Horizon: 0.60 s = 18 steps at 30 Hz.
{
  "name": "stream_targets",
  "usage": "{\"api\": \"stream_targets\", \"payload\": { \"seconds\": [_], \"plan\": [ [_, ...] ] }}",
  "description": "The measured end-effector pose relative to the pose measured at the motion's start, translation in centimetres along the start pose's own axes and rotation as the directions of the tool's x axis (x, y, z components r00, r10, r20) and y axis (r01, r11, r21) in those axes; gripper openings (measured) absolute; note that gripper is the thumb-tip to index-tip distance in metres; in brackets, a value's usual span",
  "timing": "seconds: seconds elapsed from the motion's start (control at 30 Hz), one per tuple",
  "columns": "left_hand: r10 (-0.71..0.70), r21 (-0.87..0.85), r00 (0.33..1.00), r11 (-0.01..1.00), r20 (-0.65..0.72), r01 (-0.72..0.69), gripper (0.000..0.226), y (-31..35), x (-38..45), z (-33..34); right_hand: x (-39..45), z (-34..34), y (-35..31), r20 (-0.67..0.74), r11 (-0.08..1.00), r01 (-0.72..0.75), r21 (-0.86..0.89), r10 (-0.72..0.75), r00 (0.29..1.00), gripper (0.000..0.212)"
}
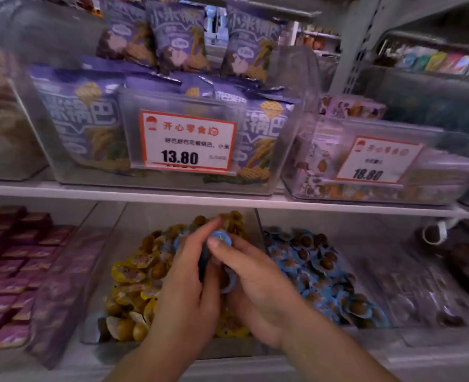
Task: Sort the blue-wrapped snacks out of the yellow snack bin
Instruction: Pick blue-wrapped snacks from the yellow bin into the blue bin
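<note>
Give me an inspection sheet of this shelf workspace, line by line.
Surface: white store shelf above; clear bins stand side by side on the lower level.
Job's things: yellow snack bin holds yellow-wrapped snacks; a few blue-wrapped snacks are gathered between the hands above it; blue snack bin sits to its right.
Clutter: purple packets in the bin at far left; purple bags behind the 13.80 price tag; a second price tag to the right.
Grippers: left hand and right hand both grip the blue-wrapped snacks.
Cables: nothing seen.
Surroundings: grey shelving upright at upper right; the picture is blurred toward the edges.
</note>
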<state>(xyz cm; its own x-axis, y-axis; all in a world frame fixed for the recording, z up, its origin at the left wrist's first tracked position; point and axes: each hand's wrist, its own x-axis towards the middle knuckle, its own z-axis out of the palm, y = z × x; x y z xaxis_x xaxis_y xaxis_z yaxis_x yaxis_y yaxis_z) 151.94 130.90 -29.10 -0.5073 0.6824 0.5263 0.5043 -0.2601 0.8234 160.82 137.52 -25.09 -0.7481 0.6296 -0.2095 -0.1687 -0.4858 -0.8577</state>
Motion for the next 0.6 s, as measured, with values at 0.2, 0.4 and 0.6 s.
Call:
{"api": "stream_targets", "payload": {
  "seconds": [0.2, 0.4, 0.6],
  "plan": [
    [0.120, -0.018, 0.941, 0.993, 0.316, -0.121, 0.064, 1.1, -1.0, 1.8, -2.6, -4.3, -1.6, -0.048, 0.961, 0.185, -0.207, -0.198, 0.979, 0.021],
    [0.121, 0.067, 0.977, 0.989, 0.176, -0.135, 0.037, 0.1, 0.2, 2.4, -5.1, -13.5, -6.6, -0.129, 0.773, 0.201, -0.602, -0.343, 0.931, 0.010],
    [0.054, 0.247, 0.992, 0.966, 0.116, -0.082, 0.031, -2.3, 2.1, 1.8, -6.3, -21.2, -7.7, -0.240, 0.583, -0.046, -0.811, -0.261, 0.935, 0.011]
  ]
}}
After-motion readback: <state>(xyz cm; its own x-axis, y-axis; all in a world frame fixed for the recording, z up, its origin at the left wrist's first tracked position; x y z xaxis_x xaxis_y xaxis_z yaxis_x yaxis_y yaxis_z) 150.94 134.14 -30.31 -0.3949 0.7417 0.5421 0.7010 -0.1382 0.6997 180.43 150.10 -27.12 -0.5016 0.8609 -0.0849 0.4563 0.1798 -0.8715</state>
